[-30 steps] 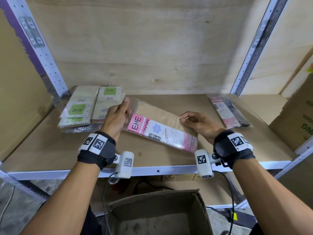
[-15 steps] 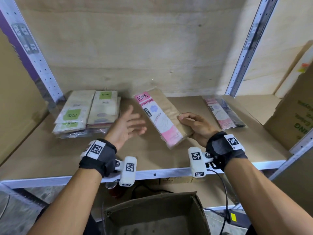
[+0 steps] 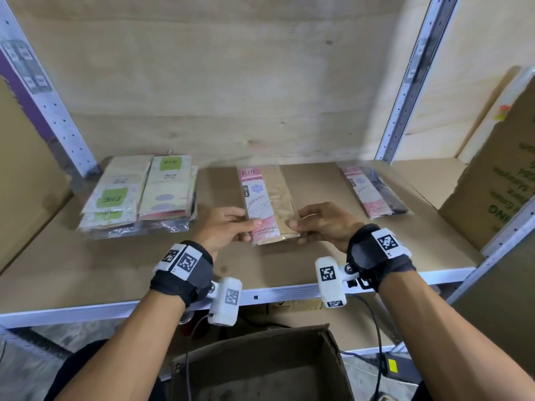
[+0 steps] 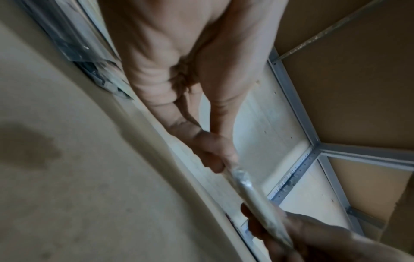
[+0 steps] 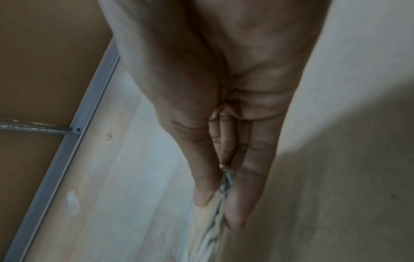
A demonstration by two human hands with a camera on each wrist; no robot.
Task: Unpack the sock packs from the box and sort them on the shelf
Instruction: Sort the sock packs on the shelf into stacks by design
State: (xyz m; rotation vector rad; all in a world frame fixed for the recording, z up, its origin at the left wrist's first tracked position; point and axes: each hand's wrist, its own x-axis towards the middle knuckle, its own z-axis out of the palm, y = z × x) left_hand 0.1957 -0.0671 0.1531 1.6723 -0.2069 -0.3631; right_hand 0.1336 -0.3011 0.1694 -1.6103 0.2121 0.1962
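Note:
A pink-labelled sock pack (image 3: 267,198) with tan socks lies lengthwise in the middle of the wooden shelf (image 3: 86,264). My left hand (image 3: 231,228) pinches its near left corner, and my right hand (image 3: 311,224) pinches its near right corner. The left wrist view shows the pack's edge (image 4: 251,195) held between thumb and fingers of my left hand (image 4: 215,156). In the right wrist view, my right hand (image 5: 219,200) nips the plastic edge (image 5: 220,209). The open cardboard box (image 3: 260,369) stands below the shelf, close to me.
A stack of green-labelled packs (image 3: 139,198) lies at the shelf's left. Pink and dark packs (image 3: 373,192) lie at the right. Metal uprights (image 3: 405,91) flank the bay. A large carton (image 3: 498,180) stands at the far right. Cables hang below the shelf.
The pack turned from lying crosswise to lengthwise and moved toward the back. My left hand let go midway and now pinches the near left corner again.

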